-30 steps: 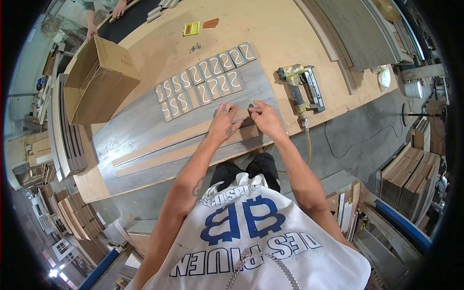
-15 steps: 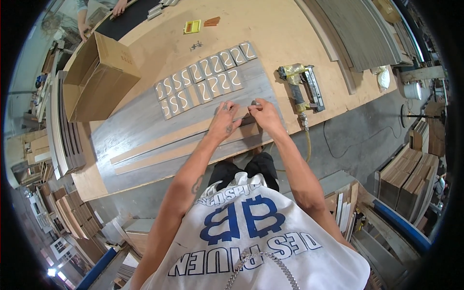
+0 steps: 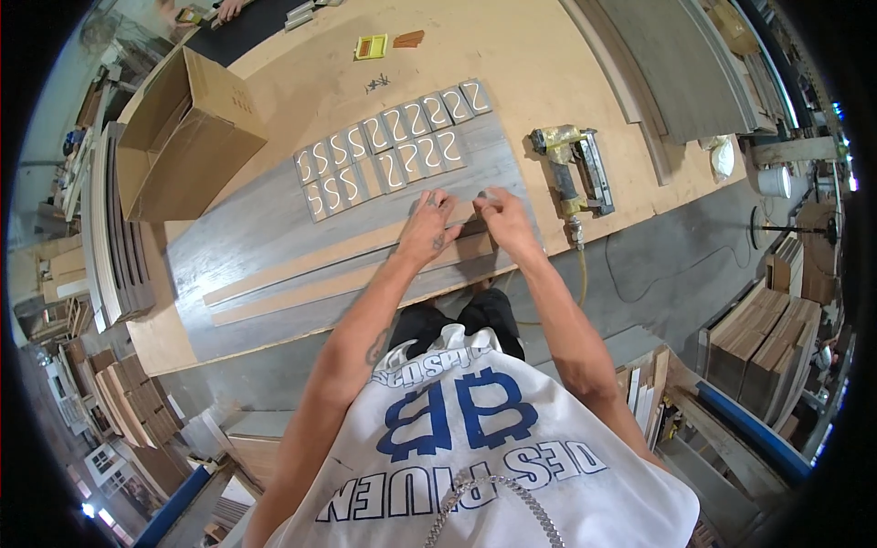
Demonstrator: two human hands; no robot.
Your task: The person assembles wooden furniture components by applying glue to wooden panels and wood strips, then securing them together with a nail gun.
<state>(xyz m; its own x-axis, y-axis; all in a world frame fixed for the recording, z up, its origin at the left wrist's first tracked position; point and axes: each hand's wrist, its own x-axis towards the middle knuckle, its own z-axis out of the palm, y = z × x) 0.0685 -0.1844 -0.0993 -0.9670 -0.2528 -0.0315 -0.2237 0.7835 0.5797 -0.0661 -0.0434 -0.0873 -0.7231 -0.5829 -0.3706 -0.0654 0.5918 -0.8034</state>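
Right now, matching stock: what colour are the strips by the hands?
Tan strips, best in the head view.

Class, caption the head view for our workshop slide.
Bare left hand and right hand at long tan strips on a grey wood-grain panel, near small grey rectangular pieces with white squiggles.

The tan table (image 3: 493,46) bears a wide grey board (image 3: 242,239) along its near side, a cardboard box (image 3: 206,155) at left and a nail gun (image 3: 565,178) at right. Farther back lie a yellow tray (image 3: 371,57), orange strips (image 3: 408,39) and small dark pieces (image 3: 376,83). Grey planks (image 3: 671,68) lie at far right.
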